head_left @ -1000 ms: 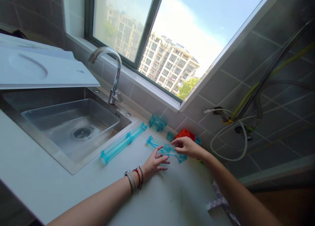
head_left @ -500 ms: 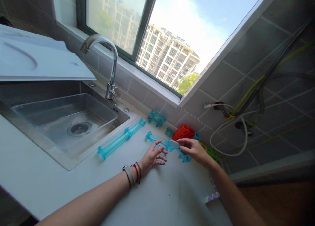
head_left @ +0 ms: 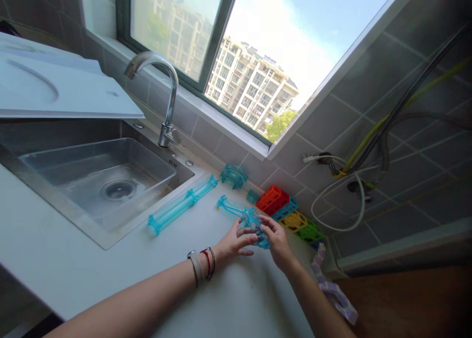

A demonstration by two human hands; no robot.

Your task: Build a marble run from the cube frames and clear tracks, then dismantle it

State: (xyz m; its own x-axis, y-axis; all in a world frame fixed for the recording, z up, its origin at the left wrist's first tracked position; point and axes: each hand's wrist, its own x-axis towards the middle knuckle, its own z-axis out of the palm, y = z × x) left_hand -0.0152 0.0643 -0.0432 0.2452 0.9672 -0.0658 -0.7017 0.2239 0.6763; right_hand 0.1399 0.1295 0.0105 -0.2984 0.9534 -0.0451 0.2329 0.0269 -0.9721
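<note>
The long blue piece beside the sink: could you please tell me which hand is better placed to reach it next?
Probably the left hand: it is nearer the long blue piece, whereas the right hand is on the far side of the blue parts between them.

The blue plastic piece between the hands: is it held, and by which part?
The right hand seems to hold the blue plastic piece by its right edge; whether the left hand, at its left side, grips too cannot be told.

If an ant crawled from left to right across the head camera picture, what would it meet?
Sink drain → long blue plastic piece → left hand → right hand → green block → lilac strip.
</note>
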